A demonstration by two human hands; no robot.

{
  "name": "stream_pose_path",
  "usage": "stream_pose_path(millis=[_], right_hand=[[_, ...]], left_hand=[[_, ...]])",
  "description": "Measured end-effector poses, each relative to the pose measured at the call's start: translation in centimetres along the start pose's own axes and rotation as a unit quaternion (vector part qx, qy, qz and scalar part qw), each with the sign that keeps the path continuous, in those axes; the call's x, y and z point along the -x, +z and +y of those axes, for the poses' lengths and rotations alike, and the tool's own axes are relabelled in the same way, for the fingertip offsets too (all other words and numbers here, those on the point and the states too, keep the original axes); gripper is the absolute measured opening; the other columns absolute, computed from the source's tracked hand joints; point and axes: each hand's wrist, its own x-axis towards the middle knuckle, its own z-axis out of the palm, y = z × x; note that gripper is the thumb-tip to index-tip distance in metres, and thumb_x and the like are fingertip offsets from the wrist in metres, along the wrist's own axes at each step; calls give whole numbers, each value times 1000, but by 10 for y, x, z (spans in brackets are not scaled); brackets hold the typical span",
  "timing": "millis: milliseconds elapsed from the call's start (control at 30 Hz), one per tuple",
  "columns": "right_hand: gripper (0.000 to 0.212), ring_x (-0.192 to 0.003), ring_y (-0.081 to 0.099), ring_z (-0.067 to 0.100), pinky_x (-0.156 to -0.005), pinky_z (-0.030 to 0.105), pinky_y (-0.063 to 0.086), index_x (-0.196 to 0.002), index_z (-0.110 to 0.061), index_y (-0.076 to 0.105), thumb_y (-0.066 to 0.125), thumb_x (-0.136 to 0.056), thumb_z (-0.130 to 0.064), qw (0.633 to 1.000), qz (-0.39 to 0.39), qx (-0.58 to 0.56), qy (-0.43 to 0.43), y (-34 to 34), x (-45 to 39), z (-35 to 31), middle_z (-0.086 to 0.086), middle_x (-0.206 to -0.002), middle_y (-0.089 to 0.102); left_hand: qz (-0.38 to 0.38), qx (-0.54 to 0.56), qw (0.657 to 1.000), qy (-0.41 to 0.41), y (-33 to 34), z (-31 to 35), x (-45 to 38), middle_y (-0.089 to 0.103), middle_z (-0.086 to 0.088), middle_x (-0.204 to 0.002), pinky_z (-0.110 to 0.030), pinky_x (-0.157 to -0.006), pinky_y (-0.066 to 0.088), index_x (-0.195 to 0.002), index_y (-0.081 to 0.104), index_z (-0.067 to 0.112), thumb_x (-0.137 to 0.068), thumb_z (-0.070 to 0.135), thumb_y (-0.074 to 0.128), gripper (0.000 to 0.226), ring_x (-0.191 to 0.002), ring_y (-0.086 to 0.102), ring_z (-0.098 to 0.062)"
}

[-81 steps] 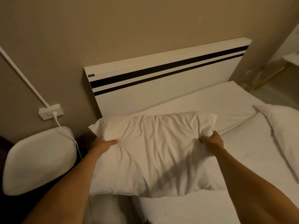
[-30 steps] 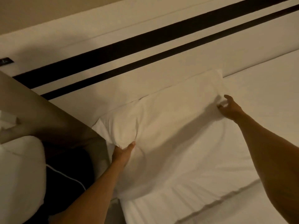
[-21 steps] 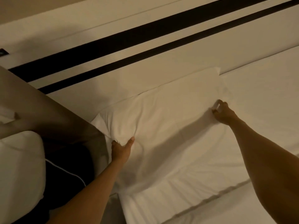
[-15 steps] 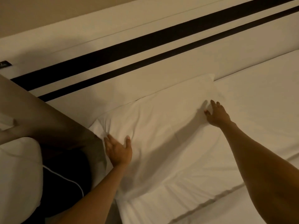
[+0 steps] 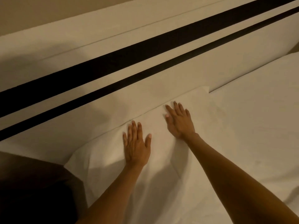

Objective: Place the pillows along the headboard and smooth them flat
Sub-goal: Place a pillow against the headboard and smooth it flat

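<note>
A white pillow (image 5: 161,188) lies flat on the bed, its far edge against the white headboard (image 5: 113,50) with two black stripes. My left hand (image 5: 137,144) rests palm down on the pillow's middle, fingers spread. My right hand (image 5: 179,120) lies flat on it too, a little further and to the right, near the pillow's far right corner. Neither hand grips the fabric. No second pillow shows in this view.
The white sheet of the mattress (image 5: 252,120) stretches to the right of the pillow. A dark gap (image 5: 32,191) beside the bed fills the lower left. Beige wall (image 5: 32,12) rises above the headboard.
Both hands let go of the pillow's ends and moved inward to its middle, now lying flat side by side. The view has shifted closer and to the right.
</note>
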Motion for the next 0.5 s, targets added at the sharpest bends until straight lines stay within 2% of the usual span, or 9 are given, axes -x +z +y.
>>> stream_pose_path(millis=[167,333,400,500], right_hand=[[60,-151,3,16,-120,38,-1,-151,-38,17,7,-96,-58,998,36,4,47,24,-7,51,-2,-163,8],[60,-150,7,18,-121,41,3,-152,-38,13,5,-95,-58,992,53,22,112,7,-1,119,-1,-163,11],[59,-149,13,21,-121,44,6,-151,-36,17,6,-96,-56,986,40,22,160,-5,7,147,3,-162,18],[58,-146,21,27,-120,51,10,-147,-27,33,12,-98,-49,957,18,27,290,-26,31,191,12,-156,30]], left_hand=[[8,0,1000,-20,26,-30,9,-4,1,-163,-34,-119,-11,-154,-2,21,-91,65,3,78,-151,-7,-14],[23,-7,1000,-19,32,-33,10,1,-1,-163,-35,-121,-5,-154,4,17,-92,61,11,77,-151,-1,-16],[13,-5,1000,-22,28,-33,12,1,-2,-163,-35,-121,-4,-155,4,17,-93,62,10,77,-151,-2,-16],[-10,-7,1000,-20,17,-34,14,-2,-2,-163,-35,-121,-5,-155,2,17,-91,63,7,79,-151,-5,-15]])
